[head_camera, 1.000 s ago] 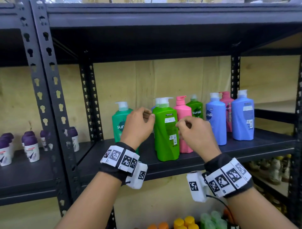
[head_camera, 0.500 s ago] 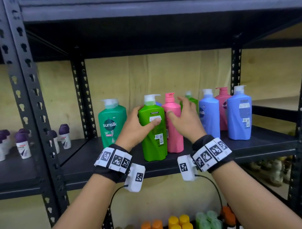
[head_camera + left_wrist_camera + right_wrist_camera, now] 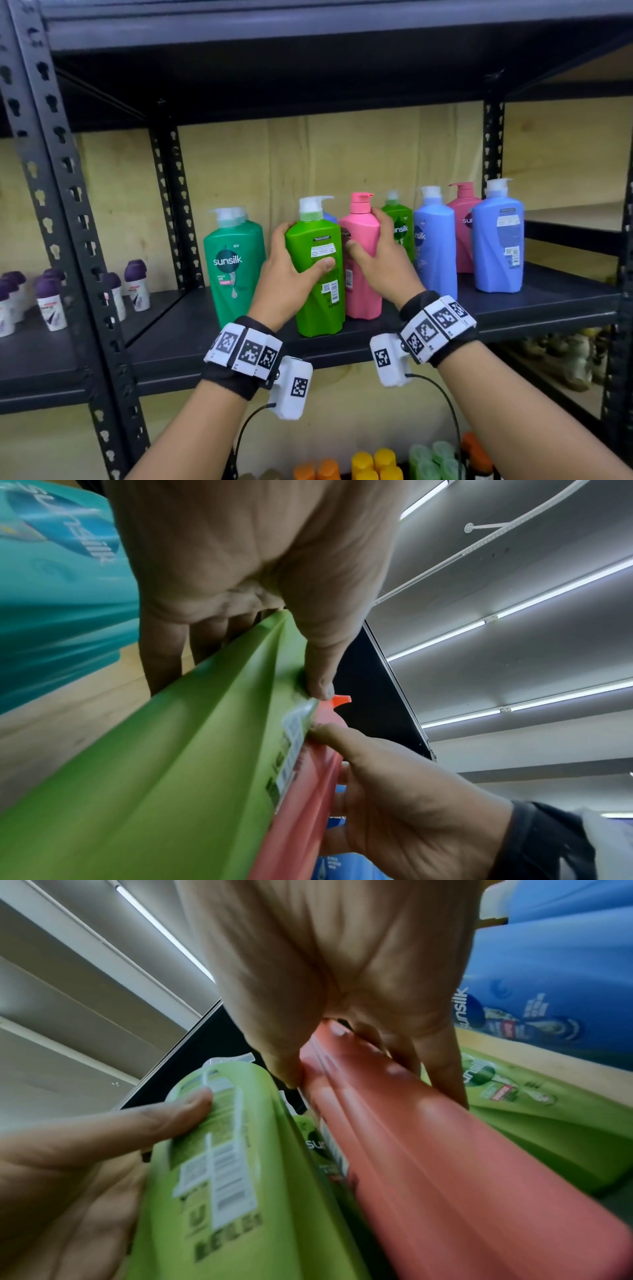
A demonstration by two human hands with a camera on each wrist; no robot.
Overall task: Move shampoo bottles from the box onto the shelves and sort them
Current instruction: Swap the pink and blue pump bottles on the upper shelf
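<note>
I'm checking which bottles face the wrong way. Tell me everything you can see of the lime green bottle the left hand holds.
The lime green bottle is glossy plastic with a white pump top and stands upright at the shelf front. Its back label, with small print and barcodes, faces outward. The left hand grips it, thumb across the label, fingers round its left side. The pink bottle stands close against its right side.

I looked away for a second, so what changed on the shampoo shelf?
The left hand now grips the light green bottle; the right hand has closed round the pink bottle. Both bottles remain standing, as do the others.
</note>
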